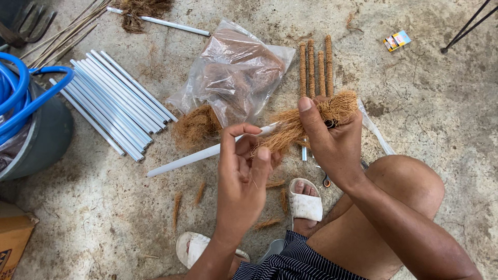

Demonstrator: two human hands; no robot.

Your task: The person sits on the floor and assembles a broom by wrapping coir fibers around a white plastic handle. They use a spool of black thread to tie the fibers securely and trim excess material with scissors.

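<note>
Over the concrete floor [104,207], from the left: a grey bucket [41,140] with a blue hose [21,98] sits at the left edge, and a cardboard box [13,236] fills the near-left corner. Just right of the bucket lies a row of white pipes [114,98], their long axes running from far-left to near-right. Near the middle, a clear bag [233,72] of brown fibre lies with a loose fibre clump [196,126] at its near-left side.

One white pipe [197,155] is held above the floor, its long axis nearly level, its bare end pointing left and slightly toward the near edge, its right end buried in a fibre tuft [306,122]. The left hand [241,176] has its fingers [262,155] curled narrow, pinching strands of the tuft at the pipe. The right hand [332,140] clasps the tuft's thick end, thumb up along it.

Beyond the right hand, four wrapped sticks [315,67] lie side by side, pointing toward the far edge. A small box [397,40] lies farther right.
</note>
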